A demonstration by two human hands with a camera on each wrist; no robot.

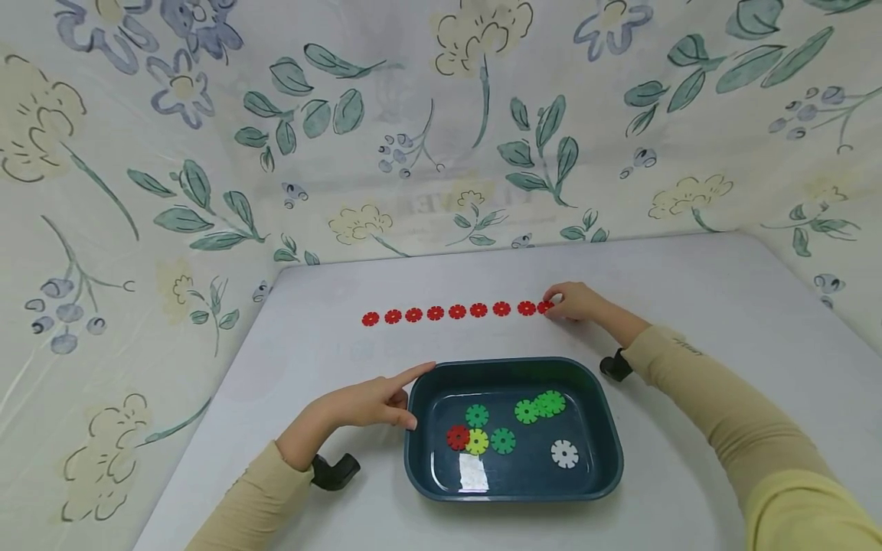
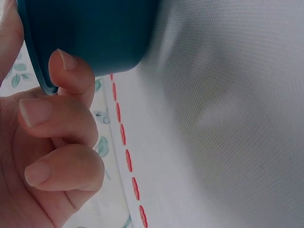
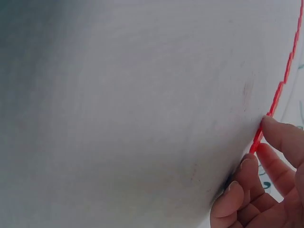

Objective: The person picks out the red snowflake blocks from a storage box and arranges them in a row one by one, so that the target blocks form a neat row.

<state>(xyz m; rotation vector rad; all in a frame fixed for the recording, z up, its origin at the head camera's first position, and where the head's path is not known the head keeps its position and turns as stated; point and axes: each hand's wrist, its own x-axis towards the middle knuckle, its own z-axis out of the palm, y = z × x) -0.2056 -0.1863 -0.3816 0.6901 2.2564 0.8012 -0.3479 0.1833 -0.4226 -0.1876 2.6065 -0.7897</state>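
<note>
Several red notched plastic discs [image 1: 457, 311] lie in a row across the white table. At the row's right end my right hand [image 1: 573, 301] pinches a red disc [image 3: 257, 138] between thumb and fingers, down at the table surface. My left hand [image 1: 368, 399] holds the left rim of a dark blue tray [image 1: 615, 451], its index finger stretched along the far left corner and its thumb at the side. In the left wrist view, the other fingers [image 2: 61, 118] curl beside the tray's outer wall.
Inside the tray lie several green discs [image 1: 503, 440], a yellow disc [image 1: 477, 441], a red disc [image 1: 458, 437] and a white disc [image 1: 564, 454]. Floral-patterned cloth [image 1: 413, 115] hangs behind the table [image 1: 331, 291] and at its sides. Black wrist devices [image 1: 335, 472] sit under both wrists.
</note>
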